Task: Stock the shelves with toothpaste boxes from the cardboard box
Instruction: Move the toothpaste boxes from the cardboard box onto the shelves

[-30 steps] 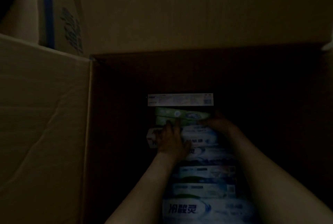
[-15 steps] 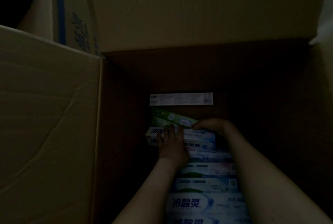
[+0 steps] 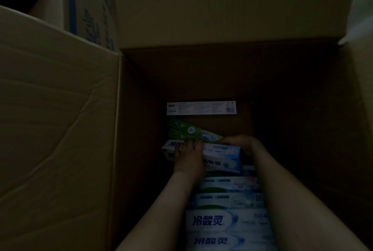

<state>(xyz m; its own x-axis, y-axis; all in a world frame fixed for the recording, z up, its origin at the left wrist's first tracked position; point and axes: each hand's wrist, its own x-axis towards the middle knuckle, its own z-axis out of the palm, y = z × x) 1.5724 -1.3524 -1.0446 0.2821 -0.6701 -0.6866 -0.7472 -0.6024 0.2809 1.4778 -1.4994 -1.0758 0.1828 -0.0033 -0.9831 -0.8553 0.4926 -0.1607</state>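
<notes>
Head camera, looking down into a large open cardboard box (image 3: 201, 73) in very dim light. Its left flap folds outward across the left side of the view, and the far flap stands up at the top.

A row of white-and-blue toothpaste boxes (image 3: 228, 222) lies flat along the bottom of the carton, running from the near edge toward the middle, each with its long side across the view. Two bare forearms reach down over this row.

At the far end of the row, one white-and-blue box (image 3: 222, 155) sits higher than the others. The left hand (image 3: 188, 159) lies palm-down on it, fingers fairly straight, fingertips touching the near edge of two green toothpaste boxes (image 3: 191, 131).

The green pair lies just beyond, tilted so its right end slants toward the viewer. The right hand (image 3: 243, 143) meets that right end with fingers curled over it. The darkness hides how firm the grip is.

Farther back, apart from the rest, a single white box (image 3: 201, 107) lies on the carton floor with its printed panel and barcode facing up.

Behind the left flap stands another carton (image 3: 90, 18) with blue printing.
</notes>
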